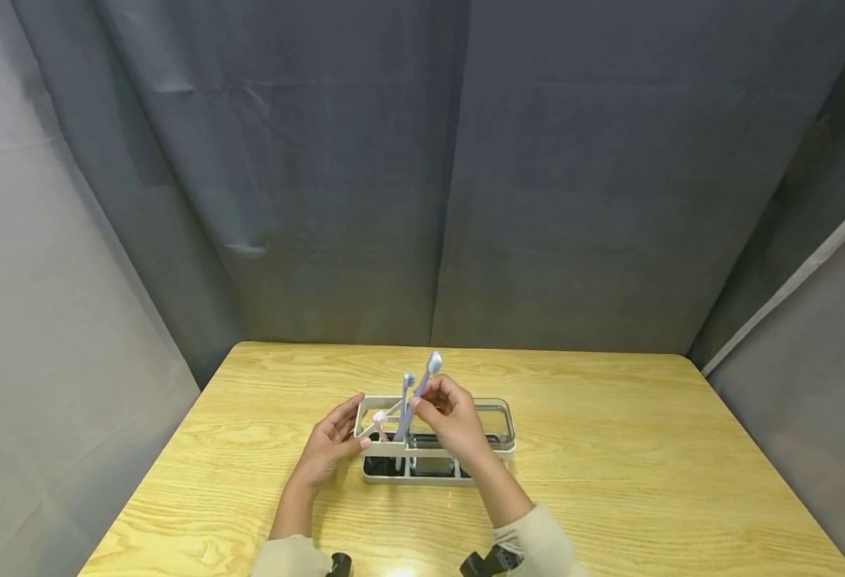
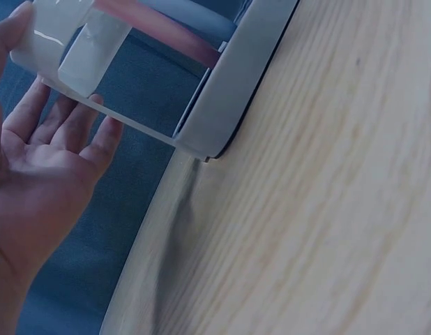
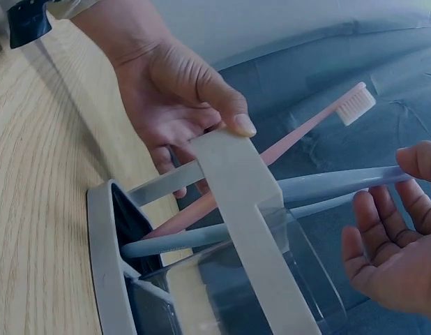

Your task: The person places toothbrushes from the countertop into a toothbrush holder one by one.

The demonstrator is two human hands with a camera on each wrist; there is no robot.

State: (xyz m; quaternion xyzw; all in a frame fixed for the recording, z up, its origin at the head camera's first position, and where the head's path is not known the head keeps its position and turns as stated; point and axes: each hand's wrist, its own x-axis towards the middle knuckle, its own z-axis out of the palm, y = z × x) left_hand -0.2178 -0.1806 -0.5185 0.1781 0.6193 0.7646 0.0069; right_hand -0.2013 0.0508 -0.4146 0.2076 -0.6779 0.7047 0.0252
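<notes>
A toothbrush holder (image 1: 440,481) with a pale frame and a dark base stands on the table. My left hand (image 1: 325,453) grips its left end, thumb on the top rim, fingers along the far side. With thumb and fingertips, my right hand (image 1: 458,421) pinches a lavender toothbrush (image 3: 327,181) by the handle. That brush leans to the right, bristles up, its lower end inside the holder's left compartment. A second lavender toothbrush (image 1: 406,389) and a pink toothbrush (image 3: 299,136) stand tilted in the same compartment.
A clear cup-like container (image 3: 313,258) sits in the holder's middle part. The wood-grain table (image 1: 646,465) extends around it, with dark grey curtains (image 1: 321,200) behind and light cloth (image 1: 54,320) at the sides.
</notes>
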